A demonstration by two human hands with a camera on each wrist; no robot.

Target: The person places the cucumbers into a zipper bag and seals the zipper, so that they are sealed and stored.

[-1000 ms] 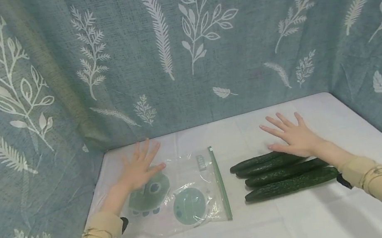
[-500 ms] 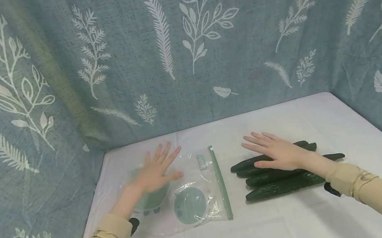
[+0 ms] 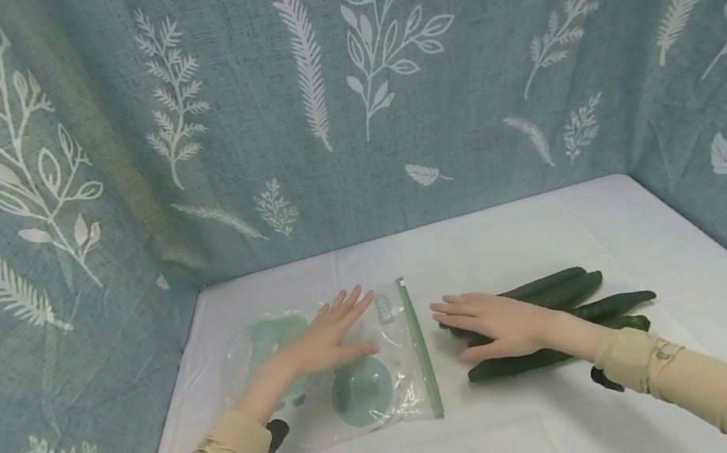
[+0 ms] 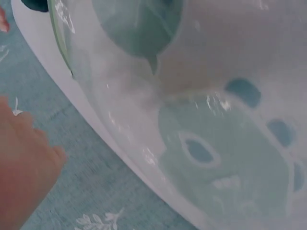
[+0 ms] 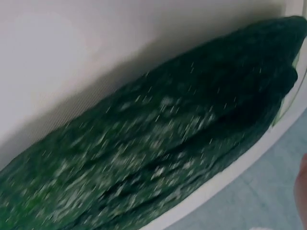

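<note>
Head view: my left hand (image 3: 325, 339) lies flat, fingers straight, on the clear zip bag (image 3: 329, 368), which rests on the white counter (image 3: 526, 424) with its green zipper strip (image 3: 419, 345) facing the cucumbers (image 3: 567, 321). My right hand (image 3: 495, 321) is spread, fingers relaxed, over the near ends of the four cucumbers, grasping none of them; whether the palm touches them I cannot tell. The cucumbers lie side by side just right of the bag, apart from it.

Risks, as I judge them: the bag's film looks slick and thin, so a flat press may slide it across the counter rather than pin it. The cucumbers are round and loosely stacked; a sideways nudge from my right hand could roll one toward the counter's right edge. The right wrist view is blurred and shows only cucumber skin (image 5: 158, 143).
</note>
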